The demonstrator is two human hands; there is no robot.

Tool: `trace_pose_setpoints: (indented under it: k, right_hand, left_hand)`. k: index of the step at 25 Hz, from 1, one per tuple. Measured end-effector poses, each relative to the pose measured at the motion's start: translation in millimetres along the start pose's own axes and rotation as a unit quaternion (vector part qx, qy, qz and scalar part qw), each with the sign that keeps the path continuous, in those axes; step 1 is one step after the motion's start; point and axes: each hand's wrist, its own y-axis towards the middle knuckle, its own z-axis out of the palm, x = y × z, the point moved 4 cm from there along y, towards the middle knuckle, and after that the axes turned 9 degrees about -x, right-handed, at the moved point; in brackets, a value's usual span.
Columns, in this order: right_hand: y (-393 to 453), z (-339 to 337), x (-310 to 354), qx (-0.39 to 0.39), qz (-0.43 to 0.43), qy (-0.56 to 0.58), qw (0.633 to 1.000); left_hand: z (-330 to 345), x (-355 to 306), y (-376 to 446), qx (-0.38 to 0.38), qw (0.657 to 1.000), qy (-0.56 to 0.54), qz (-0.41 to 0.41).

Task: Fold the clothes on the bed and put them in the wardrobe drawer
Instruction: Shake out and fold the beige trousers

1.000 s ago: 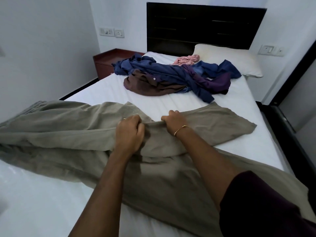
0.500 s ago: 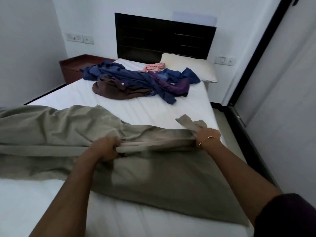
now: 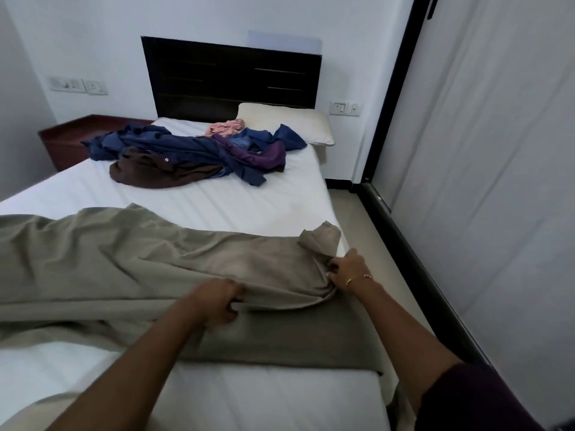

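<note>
A large olive-beige garment (image 3: 130,262) lies spread across the near half of the white bed (image 3: 236,206), its left part running out of view. My left hand (image 3: 217,303) grips a fold of its upper layer near the middle. My right hand (image 3: 348,270) pinches the same layer at the bed's right edge, where the cloth bunches up. Farther back lies a heap of unfolded clothes (image 3: 193,154): navy, brown, purple and a small pink piece.
A pillow (image 3: 298,126) rests against the dark headboard (image 3: 230,79). A reddish bedside table (image 3: 71,138) stands at the back left. Pale wardrobe doors (image 3: 485,181) with a dark bottom rail line the right, across a narrow strip of floor (image 3: 351,213).
My hands have moved apart along the garment's fold: the right hand drew the cloth out to the bed's right edge, the left slid nearer to me. The view has turned right.
</note>
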Motion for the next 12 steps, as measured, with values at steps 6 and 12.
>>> trace_pose_setpoints:
  k: [6, 12]
  right_hand:
    - [-11.8, -20.2, -15.4, -0.213, 0.072, 0.257, 0.94]
    - [-95.1, 30.3, -66.9, -0.178, 0.45, 0.335, 0.809]
  left_hand:
    - [-18.0, -37.4, 7.3, -0.187, 0.978, -0.003, 0.092]
    - [-10.3, -66.9, 1.3, 0.03, 0.995, 0.036, 0.083]
